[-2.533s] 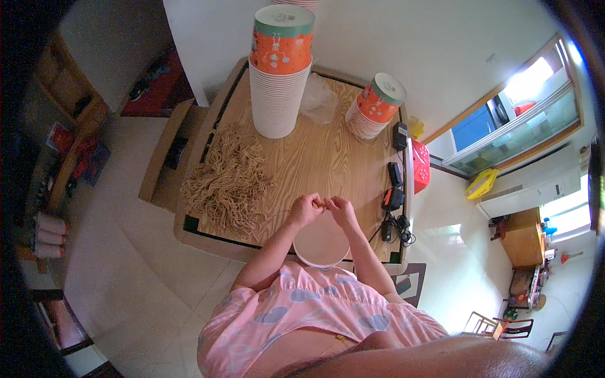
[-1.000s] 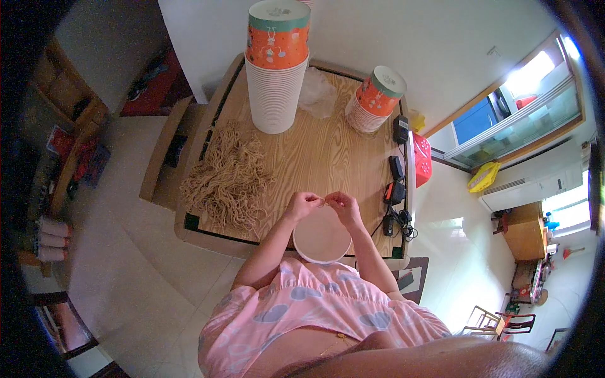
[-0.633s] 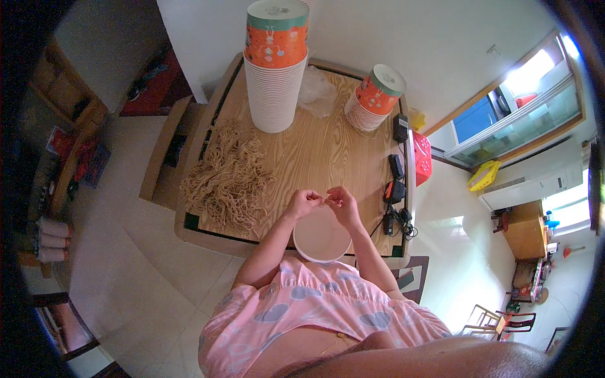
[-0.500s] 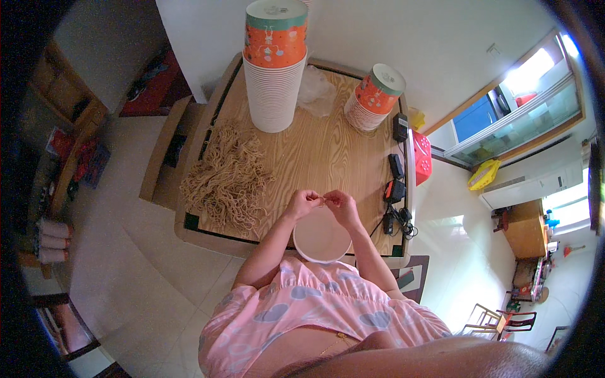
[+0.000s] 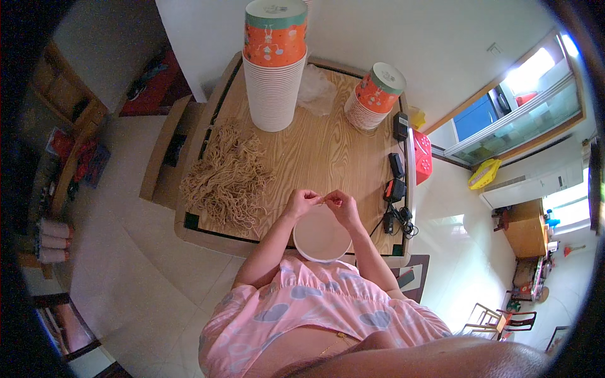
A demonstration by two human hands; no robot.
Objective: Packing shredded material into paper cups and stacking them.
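Observation:
Over the far rim of a white paper bucket [image 5: 322, 236], my left hand [image 5: 305, 202] and my right hand [image 5: 340, 205] meet fingertip to fingertip. Both are closed in a pinch. What lies between the fingers is tiny and brownish, too small to name. The bucket stands at the table's near edge, against my pink top, its pale inside facing up. To the left of my hands spreads a loose heap of tan cord [image 5: 230, 179], its strands tangled.
A tall stack of upturned paper buckets [image 5: 271, 88], orange and green on top, rises at the back. A shorter stack [image 5: 375, 97] stands back right. Crumpled clear plastic [image 5: 316, 91] lies between them. Black adapters and cables [image 5: 396, 189] line the right edge of the wooden table [image 5: 315, 151].
My pinched fingers shift very slightly over the bucket's rim. The bucket, cord and stacks stay where they were.

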